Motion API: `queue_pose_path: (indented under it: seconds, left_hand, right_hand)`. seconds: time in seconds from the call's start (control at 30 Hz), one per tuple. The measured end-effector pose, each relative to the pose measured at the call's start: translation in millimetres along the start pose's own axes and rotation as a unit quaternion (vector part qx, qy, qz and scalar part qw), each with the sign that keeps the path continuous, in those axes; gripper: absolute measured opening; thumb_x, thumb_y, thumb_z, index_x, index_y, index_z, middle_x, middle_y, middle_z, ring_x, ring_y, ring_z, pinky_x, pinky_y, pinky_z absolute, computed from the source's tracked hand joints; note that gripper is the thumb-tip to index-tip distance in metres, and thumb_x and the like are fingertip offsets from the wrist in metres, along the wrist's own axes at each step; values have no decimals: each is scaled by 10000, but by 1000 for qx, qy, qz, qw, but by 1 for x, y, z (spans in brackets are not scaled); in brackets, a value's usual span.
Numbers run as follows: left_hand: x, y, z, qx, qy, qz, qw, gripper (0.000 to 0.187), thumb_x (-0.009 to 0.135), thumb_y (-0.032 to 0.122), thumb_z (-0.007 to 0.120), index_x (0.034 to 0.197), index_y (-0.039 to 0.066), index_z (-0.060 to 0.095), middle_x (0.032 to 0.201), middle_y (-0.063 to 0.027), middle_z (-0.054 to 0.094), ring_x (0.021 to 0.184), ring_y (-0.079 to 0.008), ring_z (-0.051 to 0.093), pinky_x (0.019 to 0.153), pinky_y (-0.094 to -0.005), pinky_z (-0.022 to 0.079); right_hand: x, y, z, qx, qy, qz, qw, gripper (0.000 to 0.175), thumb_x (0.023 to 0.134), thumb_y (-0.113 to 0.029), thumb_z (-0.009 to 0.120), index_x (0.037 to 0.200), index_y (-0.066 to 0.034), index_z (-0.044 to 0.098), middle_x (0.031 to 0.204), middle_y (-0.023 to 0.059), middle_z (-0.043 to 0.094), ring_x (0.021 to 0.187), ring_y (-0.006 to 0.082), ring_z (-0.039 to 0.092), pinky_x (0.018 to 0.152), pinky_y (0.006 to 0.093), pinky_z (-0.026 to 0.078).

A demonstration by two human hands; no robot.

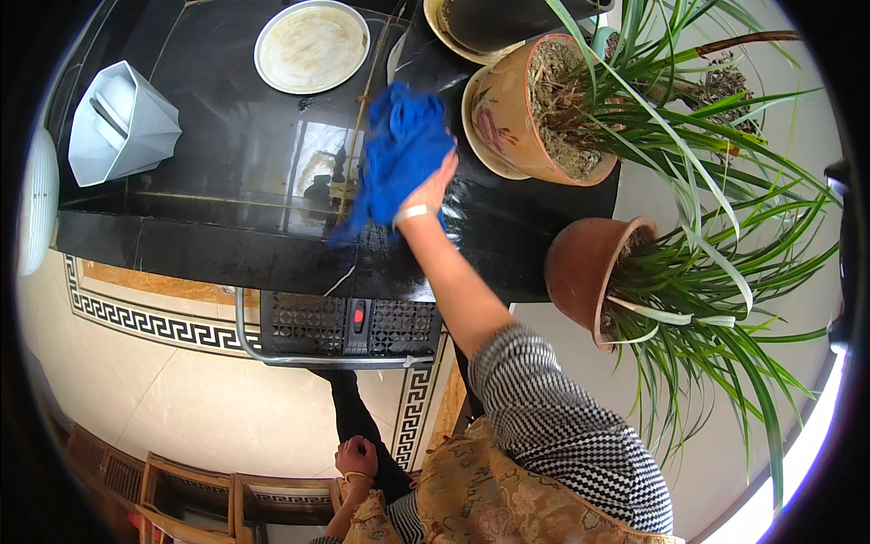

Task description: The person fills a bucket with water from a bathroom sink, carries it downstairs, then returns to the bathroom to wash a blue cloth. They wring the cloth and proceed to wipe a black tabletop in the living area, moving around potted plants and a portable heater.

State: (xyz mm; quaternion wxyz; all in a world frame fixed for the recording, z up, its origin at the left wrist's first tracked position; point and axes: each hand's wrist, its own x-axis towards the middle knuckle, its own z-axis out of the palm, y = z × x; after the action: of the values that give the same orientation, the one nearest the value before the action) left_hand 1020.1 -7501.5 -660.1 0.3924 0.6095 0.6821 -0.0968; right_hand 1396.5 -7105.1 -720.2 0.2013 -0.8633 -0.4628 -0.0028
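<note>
My right hand (pixel 435 178), with a pale bracelet at the wrist, presses a bunched blue cloth (pixel 401 153) onto a glossy black stone-tiled counter (pixel 238 224). Part of the hand is hidden by the cloth. Wet-looking streaks show on the dark surface beside it. Just right of the cloth stands a floral plant pot (pixel 503 109) on a saucer (pixel 476 146). Beyond the cloth, at the upper left, lies a round stained plant saucer (pixel 312 46). My left hand (pixel 357 457) hangs low by my leg, away from the counter, with its fingers curled and nothing visible in them.
A pale faceted container (pixel 126 126) stands at the counter's left. A terracotta pot (pixel 591 272) with long-leaved greenery is at the right edge. Another saucer (pixel 442 34) holds a dark pot. Below the counter edge are a black step with a metal frame (pixel 340 362) and wooden furniture (pixel 190 476).
</note>
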Motion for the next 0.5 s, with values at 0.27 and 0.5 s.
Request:
queue_pose_path:
  seconds: [0.27, 0.5]
  left_hand:
    - [-5, -2, 6, -9, 27, 12, 1000, 77, 780, 197, 633, 773, 132, 675, 761, -46, 676, 774, -303, 621, 703, -430, 480]
    - [-7, -1, 10, 11, -7, 6, 1000, 105, 776, 179, 638, 819, 106, 700, 798, -64, 692, 787, -303, 631, 729, -429, 489]
  right_hand:
    - [127, -35, -11, 3, -9, -80, 997, 748, 804, -211, 569, 1458, 38, 305, 1504, 238, 290, 1390, 439, 252, 1121, 475, 268]
    - [83, -9, 9, -33, 8, -143, 989, 646, 880, -329, 588, 1425, -51, 383, 1465, 235, 359, 1362, 439, 314, 1107, 529, 270]
